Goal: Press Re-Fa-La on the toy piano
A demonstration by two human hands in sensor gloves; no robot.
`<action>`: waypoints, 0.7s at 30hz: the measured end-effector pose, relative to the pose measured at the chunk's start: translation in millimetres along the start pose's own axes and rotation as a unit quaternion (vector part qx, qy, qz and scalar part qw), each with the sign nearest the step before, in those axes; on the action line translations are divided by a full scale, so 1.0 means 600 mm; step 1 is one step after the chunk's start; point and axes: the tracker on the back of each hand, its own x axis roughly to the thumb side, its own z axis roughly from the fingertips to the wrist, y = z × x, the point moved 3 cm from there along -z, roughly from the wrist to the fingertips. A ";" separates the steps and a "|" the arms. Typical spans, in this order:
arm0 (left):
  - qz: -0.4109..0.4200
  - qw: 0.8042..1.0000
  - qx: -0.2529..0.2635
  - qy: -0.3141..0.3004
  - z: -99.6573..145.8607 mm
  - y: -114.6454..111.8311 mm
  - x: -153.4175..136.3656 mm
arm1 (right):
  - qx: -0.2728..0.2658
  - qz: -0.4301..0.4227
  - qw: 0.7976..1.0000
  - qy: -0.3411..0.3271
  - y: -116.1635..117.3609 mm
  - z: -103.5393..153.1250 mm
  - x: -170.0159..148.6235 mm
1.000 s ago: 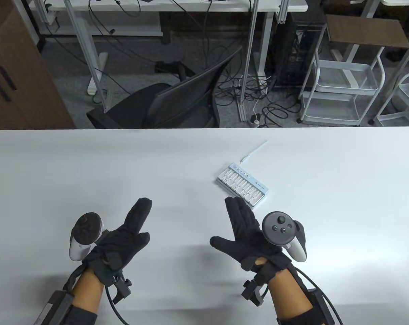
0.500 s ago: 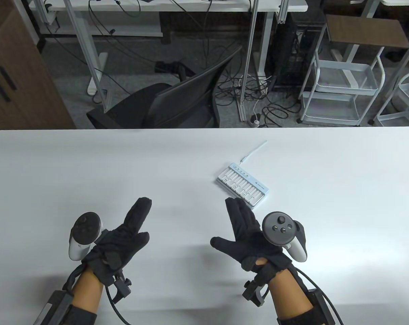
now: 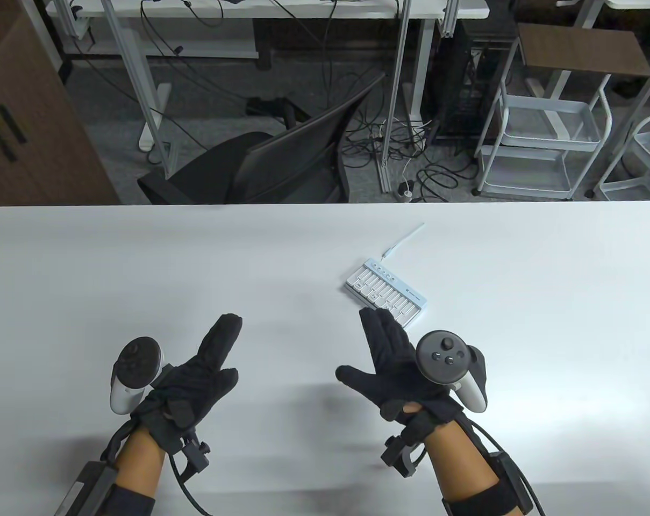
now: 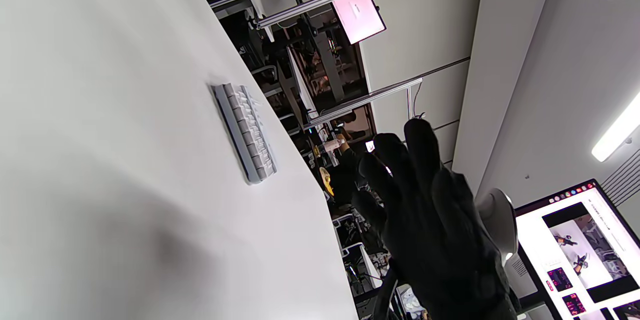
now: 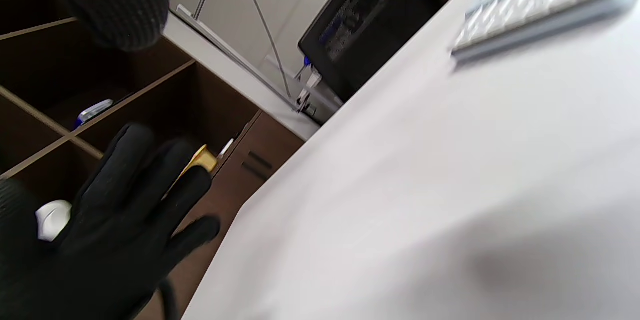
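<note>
A small pale blue toy piano [image 3: 385, 293] with white keys lies slanted on the white table [image 3: 142, 258], right of centre, with a thin white cable running off its far end. It also shows in the left wrist view [image 4: 245, 132] and, blurred, in the right wrist view [image 5: 540, 4]. My right hand [image 3: 386, 349] is open and flat, fingers stretched out, fingertips just short of the piano's near edge, not touching it. My left hand [image 3: 206, 360] is open and empty over the table, well to the left of the piano.
A black office chair [image 3: 265, 166] stands behind the table's far edge. A white wire trolley [image 3: 545, 145] stands at the back right, a brown cabinet [image 3: 29, 123] at the back left. Cables lie on the floor behind.
My right hand has edged slightly forward toward the piano. My left hand has stayed in place.
</note>
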 end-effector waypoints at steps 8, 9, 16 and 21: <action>0.002 1.000 0.001 -0.003 0.002 0.003 0.005 | -0.035 0.113 0.989 0.093 -0.064 -0.106 0.004; 0.002 1.000 0.001 -0.004 0.002 0.003 0.005 | -0.037 0.128 0.985 0.112 -0.071 -0.123 -0.001; 0.006 1.000 0.005 -0.002 0.003 0.006 0.006 | -0.040 0.175 0.960 0.217 -0.092 -0.215 -0.052; -0.001 1.000 0.005 0.000 0.004 0.008 0.006 | -0.036 0.206 0.940 0.271 -0.089 -0.255 -0.105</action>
